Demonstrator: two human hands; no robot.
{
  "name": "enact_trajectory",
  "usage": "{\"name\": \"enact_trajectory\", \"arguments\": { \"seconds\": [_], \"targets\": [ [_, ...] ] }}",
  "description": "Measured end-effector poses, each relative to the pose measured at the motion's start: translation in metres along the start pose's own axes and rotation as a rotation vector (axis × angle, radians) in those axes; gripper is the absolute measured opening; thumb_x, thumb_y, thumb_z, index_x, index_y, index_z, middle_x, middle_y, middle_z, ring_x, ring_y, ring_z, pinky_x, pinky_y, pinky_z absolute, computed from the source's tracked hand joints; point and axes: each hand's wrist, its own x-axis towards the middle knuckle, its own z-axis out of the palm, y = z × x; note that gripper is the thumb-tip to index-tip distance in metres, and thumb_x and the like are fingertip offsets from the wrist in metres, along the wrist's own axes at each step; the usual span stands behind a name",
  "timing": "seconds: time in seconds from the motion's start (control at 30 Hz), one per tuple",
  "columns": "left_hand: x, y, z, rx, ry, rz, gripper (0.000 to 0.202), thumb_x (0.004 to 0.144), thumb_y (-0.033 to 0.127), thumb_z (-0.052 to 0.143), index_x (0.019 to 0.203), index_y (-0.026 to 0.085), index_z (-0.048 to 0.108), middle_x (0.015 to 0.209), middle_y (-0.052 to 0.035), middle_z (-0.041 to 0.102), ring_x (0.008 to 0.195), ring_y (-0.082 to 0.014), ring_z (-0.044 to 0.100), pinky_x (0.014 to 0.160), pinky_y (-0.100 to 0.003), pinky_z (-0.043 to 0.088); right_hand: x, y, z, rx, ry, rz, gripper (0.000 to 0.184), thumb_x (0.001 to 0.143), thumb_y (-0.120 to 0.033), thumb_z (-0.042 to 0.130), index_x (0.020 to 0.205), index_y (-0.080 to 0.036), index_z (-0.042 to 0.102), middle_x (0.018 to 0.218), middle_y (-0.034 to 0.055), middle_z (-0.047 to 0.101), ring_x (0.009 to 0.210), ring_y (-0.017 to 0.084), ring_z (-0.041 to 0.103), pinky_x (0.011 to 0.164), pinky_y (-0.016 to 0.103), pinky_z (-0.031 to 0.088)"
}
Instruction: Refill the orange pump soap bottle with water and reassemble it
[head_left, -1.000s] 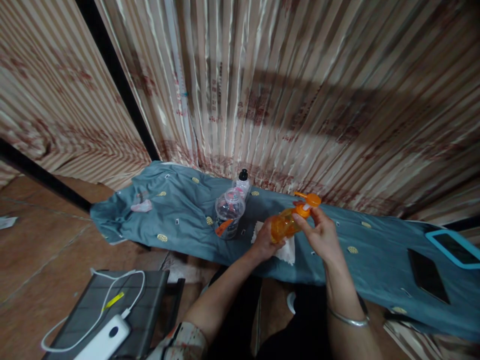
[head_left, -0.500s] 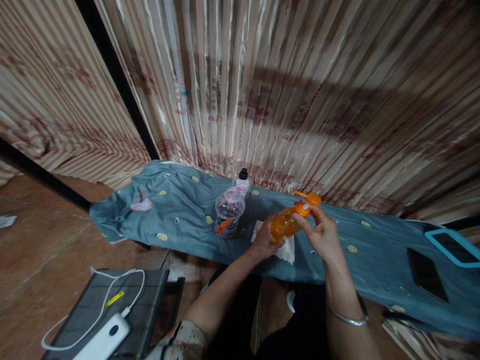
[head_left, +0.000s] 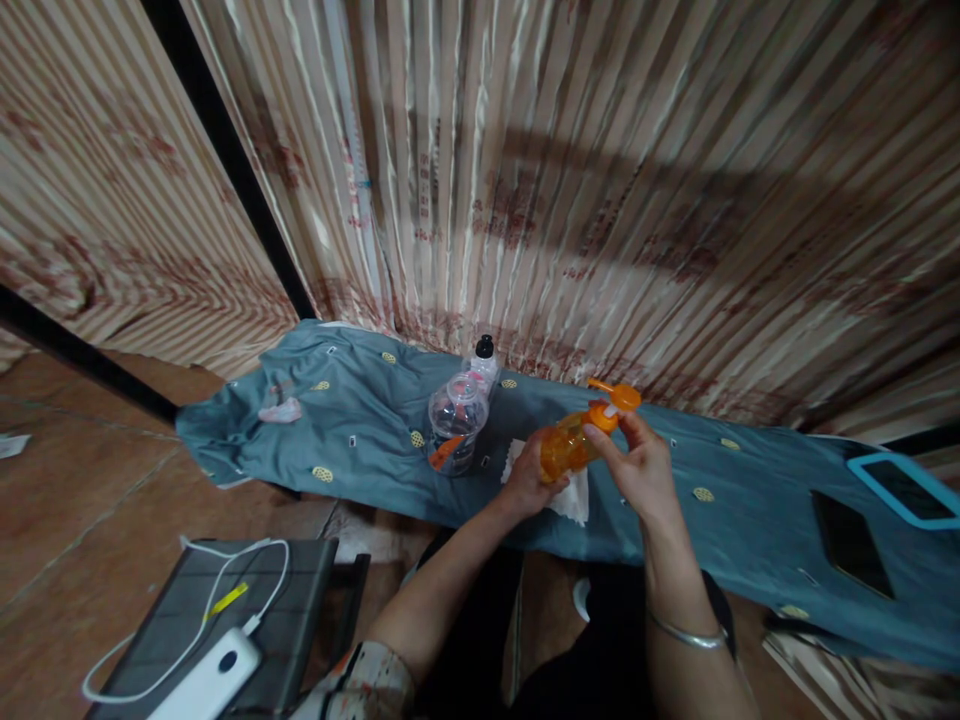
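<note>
An orange pump bottle (head_left: 568, 446) is held tilted above the cloth, its pump head pointing up and to the right. My left hand (head_left: 531, 474) wraps round the lower body of it. My right hand (head_left: 636, 455) pinches the orange collar (head_left: 602, 417) just below the pump head, with thumb and fingers closed. Beneath the bottle lies a white tissue (head_left: 574, 500), partly hidden by my left hand. To the left stand a clear plastic cup (head_left: 454, 425) with an orange mark and, behind it, a clear bottle with a black cap (head_left: 484, 348).
Blue-green patterned cloth (head_left: 390, 480) covers the long narrow table. A dark phone (head_left: 851, 540) and a blue-framed device (head_left: 904, 490) lie at the right. A crumpled pink-white scrap (head_left: 280, 410) is at the left. A stool (head_left: 292, 590) holds a white power bank (head_left: 210, 680) and cable.
Both hands stay on the pump bottle in nearly the same pose. My right hand and forearm have shifted very slightly left; the whole view has moved a little.
</note>
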Motion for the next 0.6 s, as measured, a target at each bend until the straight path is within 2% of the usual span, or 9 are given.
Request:
{"name": "enact_trajectory", "arguments": {
  "seconds": [0.1, 0.17, 0.3, 0.37, 0.43, 0.5, 0.6],
  "targets": [
    [0.0, 0.002, 0.0, -0.016, 0.001, -0.03, 0.085, 0.07, 0.025, 0.091, 0.145, 0.022, 0.05, 0.142, -0.0134, 0.064, 0.136, -0.0373, 0.061, 0.122, -0.058, 0.046, -0.005, -0.002, 0.008, -0.105, 0.177, 0.052, 0.054, 0.081, -0.064, 0.082, 0.109, -0.019, 0.071, 0.112, 0.0072, 0.071, 0.111, 0.027, 0.066, 0.111, 0.059, 0.046],
    [-0.001, 0.004, -0.001, -0.011, -0.008, -0.038, 0.086, 0.07, 0.024, 0.091, 0.145, 0.022, 0.05, 0.142, -0.0134, 0.065, 0.136, -0.0374, 0.061, 0.122, -0.058, 0.046, -0.006, -0.003, 0.009, -0.097, 0.191, 0.045, 0.06, 0.078, -0.065, 0.084, 0.113, -0.019, 0.07, 0.113, 0.0075, 0.071, 0.112, 0.028, 0.066, 0.11, 0.06, 0.046],
    [0.0, 0.003, 0.0, 0.009, 0.006, -0.02, 0.084, 0.067, 0.022, 0.091, 0.142, 0.019, 0.054, 0.143, -0.0156, 0.064, 0.138, -0.0403, 0.059, 0.124, -0.059, 0.043, 0.0, 0.0, 0.002, 0.046, 0.01, -0.047, 0.072, 0.081, -0.068, 0.08, 0.133, -0.02, 0.063, 0.129, 0.0107, 0.07, 0.121, 0.028, 0.067, 0.111, 0.057, 0.05],
    [0.0, 0.001, 0.0, 0.0, 0.014, -0.01, 0.084, 0.066, 0.022, 0.093, 0.142, 0.021, 0.055, 0.143, -0.0145, 0.064, 0.138, -0.0402, 0.059, 0.125, -0.059, 0.043, 0.004, 0.003, -0.001, 0.078, -0.071, -0.07, 0.065, 0.086, -0.068, 0.076, 0.129, -0.02, 0.066, 0.128, 0.0107, 0.072, 0.122, 0.028, 0.068, 0.112, 0.056, 0.05],
    [0.001, 0.0, 0.001, -0.014, 0.016, -0.007, 0.085, 0.067, 0.024, 0.093, 0.142, 0.021, 0.055, 0.143, -0.0141, 0.065, 0.137, -0.0397, 0.06, 0.124, -0.059, 0.043, 0.005, 0.004, 0.0, 0.066, -0.086, -0.071, 0.056, 0.09, -0.066, 0.072, 0.121, -0.019, 0.069, 0.123, 0.0096, 0.073, 0.118, 0.026, 0.069, 0.111, 0.055, 0.05],
    [0.0, -0.001, 0.001, -0.024, 0.011, -0.005, 0.085, 0.068, 0.027, 0.093, 0.143, 0.02, 0.054, 0.142, -0.0148, 0.065, 0.136, -0.0395, 0.061, 0.124, -0.06, 0.044, 0.002, 0.003, 0.004, 0.021, -0.03, -0.057, 0.052, 0.092, -0.065, 0.071, 0.116, -0.019, 0.071, 0.118, 0.0082, 0.074, 0.114, 0.025, 0.069, 0.108, 0.054, 0.051],
    [0.0, 0.001, 0.001, -0.045, 0.009, -0.016, 0.086, 0.068, 0.028, 0.094, 0.144, 0.021, 0.054, 0.142, -0.0147, 0.066, 0.136, -0.0398, 0.061, 0.123, -0.058, 0.045, -0.005, -0.003, 0.013, -0.078, 0.127, -0.016, 0.05, 0.089, -0.065, 0.074, 0.109, -0.019, 0.071, 0.111, 0.0065, 0.073, 0.109, 0.024, 0.067, 0.106, 0.053, 0.05]
  ]
}}
